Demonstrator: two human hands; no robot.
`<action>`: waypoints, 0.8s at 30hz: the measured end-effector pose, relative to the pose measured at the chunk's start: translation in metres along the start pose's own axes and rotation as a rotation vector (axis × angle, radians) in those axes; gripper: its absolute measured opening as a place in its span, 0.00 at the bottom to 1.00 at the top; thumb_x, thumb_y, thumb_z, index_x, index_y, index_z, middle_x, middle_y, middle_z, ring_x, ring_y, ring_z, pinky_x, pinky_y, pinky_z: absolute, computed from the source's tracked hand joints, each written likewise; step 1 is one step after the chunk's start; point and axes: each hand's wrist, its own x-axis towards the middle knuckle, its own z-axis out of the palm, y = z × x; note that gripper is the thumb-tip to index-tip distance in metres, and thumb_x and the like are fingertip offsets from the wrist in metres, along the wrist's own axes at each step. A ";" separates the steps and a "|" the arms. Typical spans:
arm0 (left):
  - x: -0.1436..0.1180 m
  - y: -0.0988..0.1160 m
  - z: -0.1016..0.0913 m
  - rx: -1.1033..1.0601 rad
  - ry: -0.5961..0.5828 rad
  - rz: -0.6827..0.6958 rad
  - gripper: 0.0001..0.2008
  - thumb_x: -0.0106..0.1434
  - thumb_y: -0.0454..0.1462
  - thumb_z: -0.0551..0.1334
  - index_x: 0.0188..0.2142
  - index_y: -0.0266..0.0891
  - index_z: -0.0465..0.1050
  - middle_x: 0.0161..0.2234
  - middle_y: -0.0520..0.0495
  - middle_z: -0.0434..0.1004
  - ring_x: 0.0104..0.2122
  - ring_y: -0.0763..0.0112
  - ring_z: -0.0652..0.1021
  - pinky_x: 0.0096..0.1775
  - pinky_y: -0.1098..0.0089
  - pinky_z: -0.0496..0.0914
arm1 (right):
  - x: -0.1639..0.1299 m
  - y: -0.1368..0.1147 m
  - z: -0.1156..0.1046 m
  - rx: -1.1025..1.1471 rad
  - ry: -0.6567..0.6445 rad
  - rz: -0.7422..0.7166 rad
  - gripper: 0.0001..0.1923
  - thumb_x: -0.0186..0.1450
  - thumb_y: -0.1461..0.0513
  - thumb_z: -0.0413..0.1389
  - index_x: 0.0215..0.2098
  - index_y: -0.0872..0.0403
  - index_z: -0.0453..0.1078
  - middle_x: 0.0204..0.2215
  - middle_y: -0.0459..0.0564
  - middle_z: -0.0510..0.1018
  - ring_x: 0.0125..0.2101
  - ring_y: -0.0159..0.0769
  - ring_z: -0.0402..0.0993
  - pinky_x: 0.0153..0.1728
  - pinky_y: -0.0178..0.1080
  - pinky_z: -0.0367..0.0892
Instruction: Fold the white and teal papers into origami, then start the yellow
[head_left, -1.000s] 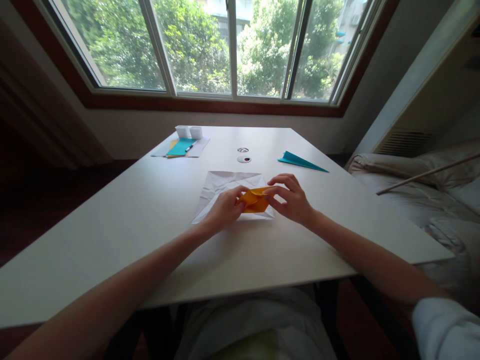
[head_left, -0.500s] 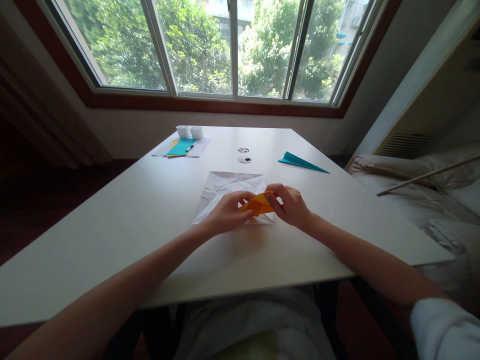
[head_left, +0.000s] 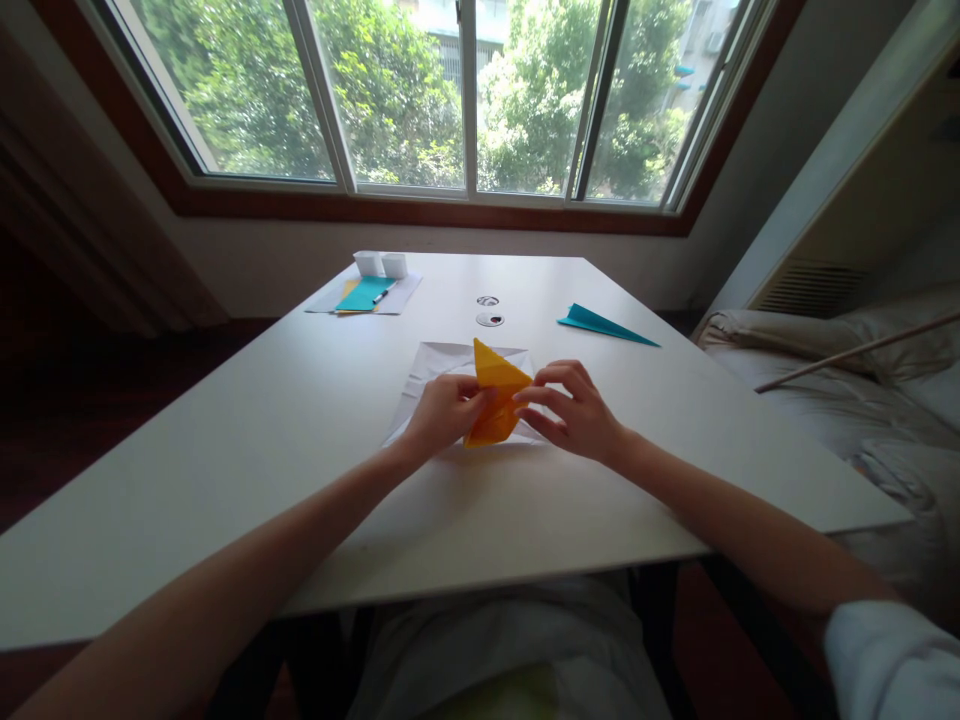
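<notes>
We note the orange paper (head_left: 495,395), flat half a second ago, now stands with its tip up, pinched between our left hand (head_left: 442,412) and right hand (head_left: 574,410) above the white sheet (head_left: 435,362), so folding continues.

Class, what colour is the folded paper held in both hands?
Orange folded paper, seen best in the head view.

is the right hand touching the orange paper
Touching. The head view shows the right hand with its fingertips pressed on the folded orange paper's right edge.

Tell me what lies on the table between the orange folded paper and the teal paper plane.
In the head view, only bare white table separates the orange folded paper from the teal paper plane. The right hand grips the orange paper's near edge.
</notes>
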 end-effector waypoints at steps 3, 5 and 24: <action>0.000 0.000 0.001 -0.028 0.006 -0.006 0.16 0.56 0.43 0.56 0.30 0.33 0.78 0.24 0.48 0.77 0.26 0.68 0.74 0.26 0.75 0.64 | -0.001 -0.002 0.004 0.015 -0.127 -0.035 0.08 0.61 0.60 0.54 0.40 0.51 0.68 0.32 0.48 0.75 0.35 0.35 0.68 0.36 0.39 0.64; -0.001 0.002 0.002 -0.045 -0.005 0.004 0.17 0.56 0.44 0.56 0.27 0.33 0.77 0.22 0.48 0.76 0.24 0.69 0.73 0.25 0.75 0.63 | -0.002 -0.003 0.007 -0.003 -0.174 -0.026 0.08 0.62 0.60 0.54 0.39 0.52 0.68 0.32 0.48 0.76 0.35 0.35 0.68 0.36 0.39 0.63; 0.001 -0.005 0.002 -0.182 0.087 -0.097 0.15 0.52 0.43 0.58 0.23 0.31 0.74 0.20 0.45 0.74 0.24 0.65 0.74 0.23 0.74 0.65 | -0.006 -0.005 0.000 -0.048 -0.043 -0.181 0.15 0.60 0.64 0.56 0.46 0.47 0.68 0.44 0.44 0.76 0.44 0.35 0.68 0.40 0.40 0.67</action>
